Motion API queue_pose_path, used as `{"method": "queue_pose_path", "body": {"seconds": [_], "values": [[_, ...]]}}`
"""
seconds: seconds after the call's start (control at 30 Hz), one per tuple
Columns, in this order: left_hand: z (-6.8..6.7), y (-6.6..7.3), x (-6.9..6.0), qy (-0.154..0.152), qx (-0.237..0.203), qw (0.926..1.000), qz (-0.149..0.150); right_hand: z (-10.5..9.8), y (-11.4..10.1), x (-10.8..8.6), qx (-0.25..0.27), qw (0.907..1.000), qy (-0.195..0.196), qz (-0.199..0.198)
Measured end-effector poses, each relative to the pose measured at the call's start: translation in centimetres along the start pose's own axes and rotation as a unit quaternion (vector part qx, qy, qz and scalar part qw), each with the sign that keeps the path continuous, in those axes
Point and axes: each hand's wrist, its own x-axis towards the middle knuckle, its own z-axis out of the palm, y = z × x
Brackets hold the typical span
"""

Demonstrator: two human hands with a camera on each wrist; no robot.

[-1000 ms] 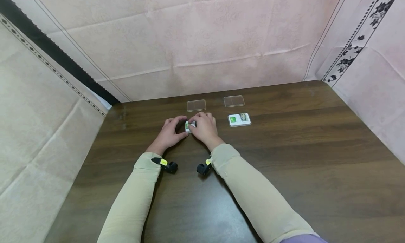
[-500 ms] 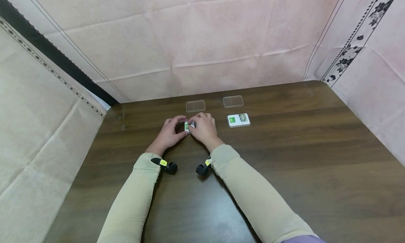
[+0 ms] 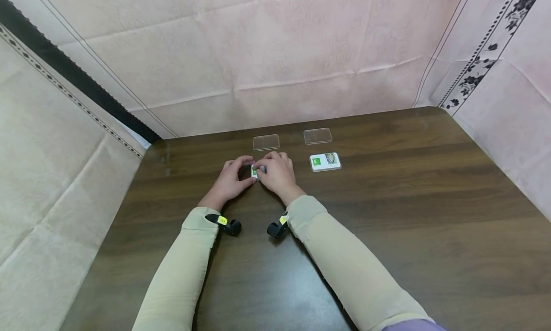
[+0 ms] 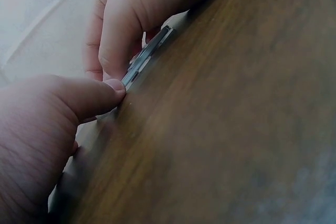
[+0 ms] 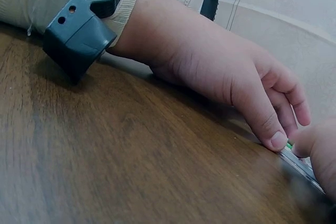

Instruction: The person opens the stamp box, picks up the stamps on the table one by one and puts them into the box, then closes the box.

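Note:
A small flat white case (image 3: 254, 172) with a green patch lies on the table between the two hands, mostly covered by fingers. My left hand (image 3: 230, 182) holds its left end, thumb at the near edge and fingers at the far edge. My right hand (image 3: 279, 176) has curled fingers and thumb on the right part of the same case; what lies under its fingertips is hidden. In the left wrist view the case (image 4: 149, 53) appears edge-on, thin and layered, with the left thumb (image 4: 113, 90) against its end. The right wrist view shows the left thumb (image 5: 274, 139) touching the case's edge.
To the right lies a similar white case (image 3: 325, 161) with a green square and a picture. Two clear rectangular covers lie farther back, a left cover (image 3: 266, 142) and a right cover (image 3: 317, 136), near the far edge of the wooden table (image 3: 387, 202).
The right fingertips shift slightly on the case. The left hand keeps its hold, and the other case and clear covers stay in place.

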Motion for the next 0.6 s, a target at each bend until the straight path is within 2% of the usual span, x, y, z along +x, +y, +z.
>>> {"method": "queue_pose_path", "body": {"seconds": [0.23, 0.6], "values": [[0.01, -0.07, 0.04, -0.002, -0.008, 1.0, -0.002, 0.02, -0.05, -0.04, -0.015, 0.9999, 0.001, -0.003], [-0.27, 0.14, 0.15, -0.006, -0.02, 0.9998, -0.002, -0.13, -0.42, -0.13, -0.007, 1.0, 0.003, -0.002]]}}
